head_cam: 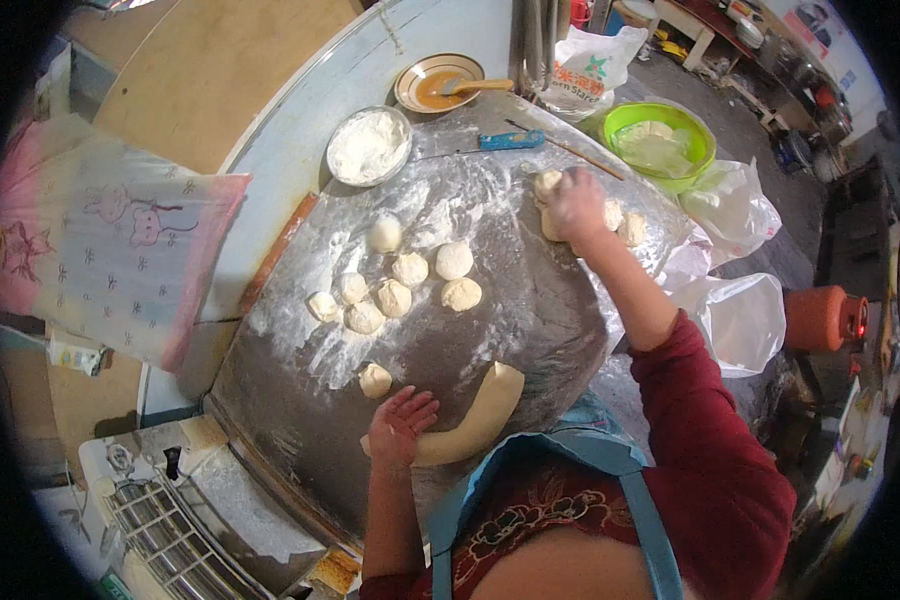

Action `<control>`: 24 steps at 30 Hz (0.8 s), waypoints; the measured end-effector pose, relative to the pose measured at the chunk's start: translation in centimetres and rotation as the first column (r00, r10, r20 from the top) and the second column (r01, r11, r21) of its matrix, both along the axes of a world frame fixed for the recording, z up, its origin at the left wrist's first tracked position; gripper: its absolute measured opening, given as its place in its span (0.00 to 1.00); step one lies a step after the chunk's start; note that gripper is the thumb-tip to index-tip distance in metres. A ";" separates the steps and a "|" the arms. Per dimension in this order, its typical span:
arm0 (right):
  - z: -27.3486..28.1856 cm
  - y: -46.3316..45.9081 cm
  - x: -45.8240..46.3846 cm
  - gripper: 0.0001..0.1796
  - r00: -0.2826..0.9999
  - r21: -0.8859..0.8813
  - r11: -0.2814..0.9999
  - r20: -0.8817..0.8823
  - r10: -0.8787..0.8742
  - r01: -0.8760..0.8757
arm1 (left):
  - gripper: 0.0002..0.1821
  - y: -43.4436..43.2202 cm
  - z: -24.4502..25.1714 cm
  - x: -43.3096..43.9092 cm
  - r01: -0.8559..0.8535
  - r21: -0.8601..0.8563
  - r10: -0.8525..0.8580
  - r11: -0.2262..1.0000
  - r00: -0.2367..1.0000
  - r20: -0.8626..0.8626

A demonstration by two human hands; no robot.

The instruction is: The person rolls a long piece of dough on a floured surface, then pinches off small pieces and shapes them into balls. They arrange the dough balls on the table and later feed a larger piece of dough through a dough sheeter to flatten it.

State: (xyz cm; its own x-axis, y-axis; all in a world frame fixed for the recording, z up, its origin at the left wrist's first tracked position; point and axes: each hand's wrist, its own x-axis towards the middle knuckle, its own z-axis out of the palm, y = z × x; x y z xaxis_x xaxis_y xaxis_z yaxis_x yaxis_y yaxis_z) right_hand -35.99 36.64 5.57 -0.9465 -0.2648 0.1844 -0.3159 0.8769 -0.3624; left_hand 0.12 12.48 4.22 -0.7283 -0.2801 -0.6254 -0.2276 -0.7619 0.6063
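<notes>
My left hand (403, 421) lies across the left part of a curved dough log (487, 409), palm partly turned up and fingers spread, with nothing in its grasp. Just beyond its fingertips sits a single dough piece (376, 381). My right hand (576, 199), blurred, reaches to the right side of the worktop over a group of dough pieces (631, 229). Its fingers hide part of that group, so whether it grips one cannot be seen. Several rounded dough balls (394, 298) stand on the floured middle of the worktop (547, 330).
Along the far side are a bowl of flour (369, 146), a dish of brown liquid (418, 88) with a brush (476, 86), a blue-handled knife (511, 140) and a thin stick (570, 151). A green basin (658, 146) stands right; a roller machine (176, 532) is at lower left.
</notes>
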 end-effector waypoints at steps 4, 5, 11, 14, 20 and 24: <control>-3.9 -5.7 5.1 0.18 0.941 -0.028 0.941 -0.037 0.337 -0.338 | 0.23 -0.9 -3.0 -6.1 0.167 -0.140 -0.190 0.976 0.966 -0.176; -4.0 -7.6 7.7 0.06 0.864 -0.044 0.917 -0.354 0.357 -0.397 | 0.24 -2.0 -3.6 -8.1 0.123 -0.046 -0.131 0.991 0.960 -0.247; 3.3 -4.7 9.4 0.18 0.779 -0.432 0.649 -0.379 0.500 -0.626 | 0.26 -10.9 -2.3 -13.5 -0.155 0.018 0.145 0.988 0.869 -0.473; 4.6 2.6 6.2 0.23 0.986 -0.004 0.994 0.124 0.108 -0.108 | 0.28 -10.8 -0.3 -10.8 -0.297 -0.136 0.213 0.945 0.876 -0.432; -0.5 2.9 10.7 0.28 0.856 -0.237 0.843 0.076 0.511 -0.482 | 0.28 -5.7 -0.9 -5.5 -0.195 -0.305 0.087 0.932 0.938 -0.336; -1.9 10.2 7.1 0.25 0.997 -0.311 0.950 0.059 0.058 -0.037 | 0.25 -5.1 -1.8 -0.3 -0.165 -0.561 0.063 0.811 0.978 -0.197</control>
